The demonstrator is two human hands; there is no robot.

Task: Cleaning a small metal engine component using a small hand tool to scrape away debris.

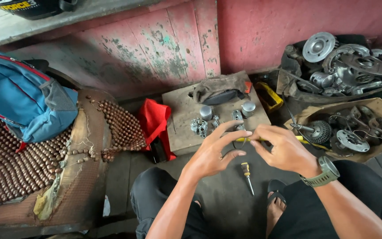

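Observation:
My left hand (215, 152) and my right hand (281, 148) meet in front of me over the dark floor. Between their fingertips they pinch a slim yellow-handled tool (245, 139); what sits at its tip is too small to make out. A dark loop hangs under the left fingers. Below the hands a small screwdriver (246, 174) with a yellow and black handle lies on the floor. My right wrist wears an olive watch (326, 172). Just beyond the hands stands a low wooden block (180, 132) with several small metal parts (202, 125).
A blue backpack (21, 95) rests on a beaded seat cover (5, 168) at the left. A red cloth (155, 119) lies beside the block. At the right, a brown sack (379, 108) and a dark bag (288, 82) hold metal engine parts. A red wall (266, 31) stands behind.

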